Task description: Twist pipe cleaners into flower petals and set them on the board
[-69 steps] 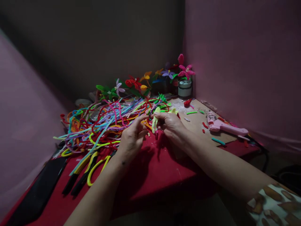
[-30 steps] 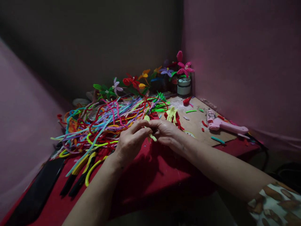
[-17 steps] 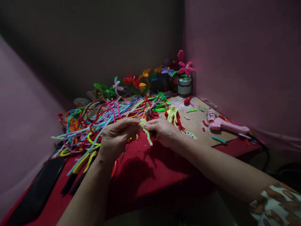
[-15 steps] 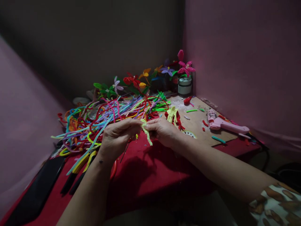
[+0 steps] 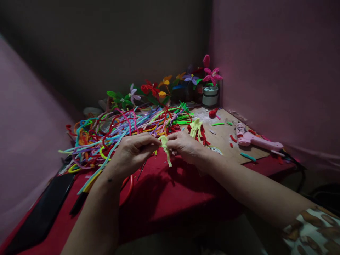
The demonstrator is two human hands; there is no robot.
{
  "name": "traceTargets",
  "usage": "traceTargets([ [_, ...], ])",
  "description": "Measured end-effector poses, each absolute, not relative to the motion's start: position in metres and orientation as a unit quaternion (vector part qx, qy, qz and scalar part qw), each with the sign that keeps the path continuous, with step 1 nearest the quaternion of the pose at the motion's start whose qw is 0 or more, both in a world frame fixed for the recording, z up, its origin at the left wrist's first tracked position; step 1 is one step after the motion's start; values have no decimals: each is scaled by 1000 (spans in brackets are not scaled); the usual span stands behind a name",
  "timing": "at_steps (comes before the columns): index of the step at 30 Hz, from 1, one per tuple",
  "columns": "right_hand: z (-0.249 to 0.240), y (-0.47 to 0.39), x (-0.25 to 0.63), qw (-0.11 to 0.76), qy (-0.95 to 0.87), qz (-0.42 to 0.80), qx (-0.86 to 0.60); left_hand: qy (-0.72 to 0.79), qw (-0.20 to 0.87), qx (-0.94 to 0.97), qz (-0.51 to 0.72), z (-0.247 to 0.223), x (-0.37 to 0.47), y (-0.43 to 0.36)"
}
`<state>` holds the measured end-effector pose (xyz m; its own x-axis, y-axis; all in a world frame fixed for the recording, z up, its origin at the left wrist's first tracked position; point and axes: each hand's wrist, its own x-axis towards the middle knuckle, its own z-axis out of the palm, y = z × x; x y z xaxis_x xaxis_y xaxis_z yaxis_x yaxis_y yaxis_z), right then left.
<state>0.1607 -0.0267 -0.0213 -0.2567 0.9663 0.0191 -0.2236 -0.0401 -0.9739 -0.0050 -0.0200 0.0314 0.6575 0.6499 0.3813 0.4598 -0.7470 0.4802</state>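
Between my two hands is a pale yellow pipe cleaner [image 5: 165, 146], bent into a small loop at the top with a twisted tail hanging down. My left hand [image 5: 135, 149] pinches its left side between thumb and fingertips. From the other side, my right hand [image 5: 183, 146] pinches it too, fingers closed. Both hands hover above the red tablecloth [image 5: 170, 198]. Just beyond my right hand lie several pale yellow looped pieces [image 5: 196, 128] on top of red ones.
A heap of colourful pipe cleaners [image 5: 117, 131] spreads behind my left hand. On the board [image 5: 231, 154] at right lies a pink glue gun [image 5: 255, 140]. Pipe-cleaner flowers [image 5: 151, 88] stand at the back, with a jar [image 5: 210, 97]. A black flat object [image 5: 45, 209] lies at left.
My hands have parted slightly, and more of the yellow loop shows between the fingertips. My left forearm now covers more of the yellow-and-black handles. The view has shifted a little.
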Motion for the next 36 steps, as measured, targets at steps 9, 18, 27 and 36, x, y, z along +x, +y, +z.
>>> traceTargets([
  [9,-18,-31,160,447,-456,703,-314,294,126,924,210,34,-6,-19],
  [18,-20,-30,159,486,-442,701,-277,280,127,928,209,31,-7,-14],
  [27,-22,-27,155,500,-449,647,-360,284,58,936,201,29,-5,-15],
  [36,-22,-28,153,496,-486,591,-412,324,-108,923,176,20,0,-20],
])
